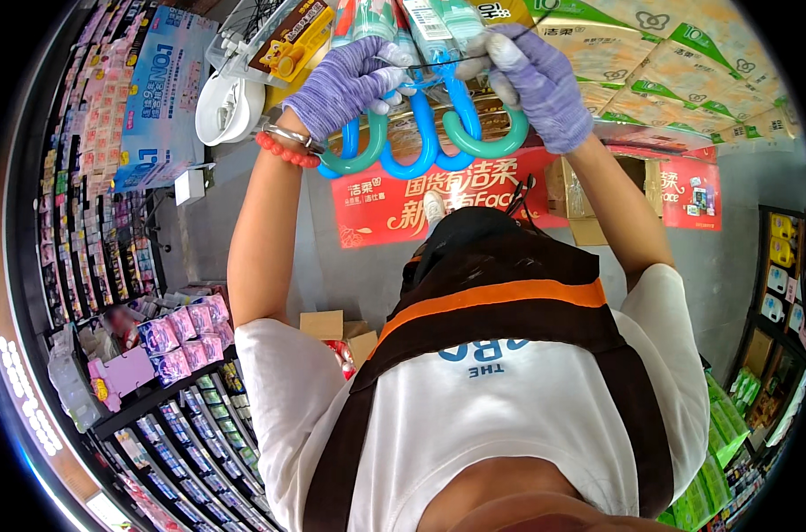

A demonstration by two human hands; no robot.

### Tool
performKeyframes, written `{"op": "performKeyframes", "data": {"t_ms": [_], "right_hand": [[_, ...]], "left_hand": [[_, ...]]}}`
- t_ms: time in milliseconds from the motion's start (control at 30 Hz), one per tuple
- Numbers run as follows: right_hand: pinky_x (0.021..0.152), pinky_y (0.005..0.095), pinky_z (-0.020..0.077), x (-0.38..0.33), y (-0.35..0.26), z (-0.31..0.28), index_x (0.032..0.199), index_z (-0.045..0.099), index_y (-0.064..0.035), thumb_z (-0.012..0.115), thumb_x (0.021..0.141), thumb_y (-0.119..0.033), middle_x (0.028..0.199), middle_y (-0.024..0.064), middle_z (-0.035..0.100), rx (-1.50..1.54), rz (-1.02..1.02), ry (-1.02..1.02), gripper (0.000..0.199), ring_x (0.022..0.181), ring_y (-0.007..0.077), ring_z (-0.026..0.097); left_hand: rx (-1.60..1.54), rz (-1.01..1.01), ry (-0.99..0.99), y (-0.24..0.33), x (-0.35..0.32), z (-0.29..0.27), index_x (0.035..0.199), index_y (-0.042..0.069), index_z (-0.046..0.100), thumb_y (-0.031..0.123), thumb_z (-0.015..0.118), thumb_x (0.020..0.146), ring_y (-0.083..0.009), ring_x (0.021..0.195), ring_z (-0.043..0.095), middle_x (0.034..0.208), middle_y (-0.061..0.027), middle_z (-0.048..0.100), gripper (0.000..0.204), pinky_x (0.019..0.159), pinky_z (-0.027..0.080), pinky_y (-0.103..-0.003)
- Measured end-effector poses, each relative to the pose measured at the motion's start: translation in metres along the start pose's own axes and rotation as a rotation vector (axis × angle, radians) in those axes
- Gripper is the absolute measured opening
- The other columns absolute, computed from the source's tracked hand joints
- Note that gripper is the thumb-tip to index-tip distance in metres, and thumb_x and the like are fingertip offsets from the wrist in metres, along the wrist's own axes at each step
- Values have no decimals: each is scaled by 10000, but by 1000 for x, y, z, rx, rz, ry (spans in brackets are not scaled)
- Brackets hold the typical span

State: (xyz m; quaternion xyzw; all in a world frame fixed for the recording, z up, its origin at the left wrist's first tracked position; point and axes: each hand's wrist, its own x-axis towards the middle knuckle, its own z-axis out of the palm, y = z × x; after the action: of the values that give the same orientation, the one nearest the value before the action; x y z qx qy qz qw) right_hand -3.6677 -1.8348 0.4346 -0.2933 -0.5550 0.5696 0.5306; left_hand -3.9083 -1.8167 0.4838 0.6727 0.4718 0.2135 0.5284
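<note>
Both hands are wearing knitted purple cloth gloves, matt and nubbly: left hand [349, 84], right hand [536, 80]. Hooked handles [420, 142] are showing glossy, smooth blue and teal plastic. Packets [429, 27] above are gleaming in clear film. Bead bracelet [287, 152] is looking shiny red.

Retail shop: packaged goods filled shelf racks [168, 417] well left, below gloved fingers [394, 84]; stacked tissue packs [678, 62] just right; red promotional banner [438, 199] hung beneath them.

Two gloved hands [349, 84], four curved hooks [425, 142], one white bowl [225, 108], one bead bracelet [286, 152].
</note>
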Motion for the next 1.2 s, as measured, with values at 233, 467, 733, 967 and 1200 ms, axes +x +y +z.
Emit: {"op": "performKeyframes", "data": {"t_ms": [233, 467, 733, 967, 1200], "right_hand": [[487, 157, 335, 7, 8, -9, 954, 597, -48, 512, 912, -299, 802, 45, 660, -119, 4, 20, 268, 521, 13, 416], [444, 239, 487, -4, 5, -14, 965, 578, -23, 497, 914, -321, 759, 55, 622, -43, 144, -59, 313, 501, 80, 527], [493, 232, 508, -2, 6, -1, 979, 592, -43, 494, 912, -329, 788, 52, 637, -164, 107, -52, 310, 589, 60, 538], [535, 196, 431, 1, 4, 3, 958, 614, -55, 511, 902, -334, 773, 32, 651, -361, 119, -71, 302, 630, 59, 535], [650, 267, 499, -9, 2, 13, 993, 667, -96, 621, 831, -287, 822, 81, 674, -522, -34, -132, 254, 723, 148, 640]], "left_hand": [[-214, -63, -21, -16, -12, -6, 1045, 48, 562, 175, 646, 832, -118, 786, 618, 910, -78, 633, 262, 656, 523, -226], [-62, 166, 150, -31, -27, 12, 1000, 34, 565, -5, 690, 739, -157, 923, 609, 952, -74, 643, 292, 824, 500, -280], [-65, 201, 238, -31, -31, 23, 1037, 36, 543, -40, 668, 750, -136, 951, 590, 998, -61, 628, 322, 865, 478, -276], [-74, 209, 269, -32, -31, 25, 1032, 35, 548, -54, 664, 743, -135, 957, 583, 996, -57, 627, 324, 858, 476, -272], [296, 325, 566, -18, -40, 49, 953, 61, 628, -31, 704, 696, -154, 856, 587, 933, -48, 617, 283, 785, 473, -270]]}}
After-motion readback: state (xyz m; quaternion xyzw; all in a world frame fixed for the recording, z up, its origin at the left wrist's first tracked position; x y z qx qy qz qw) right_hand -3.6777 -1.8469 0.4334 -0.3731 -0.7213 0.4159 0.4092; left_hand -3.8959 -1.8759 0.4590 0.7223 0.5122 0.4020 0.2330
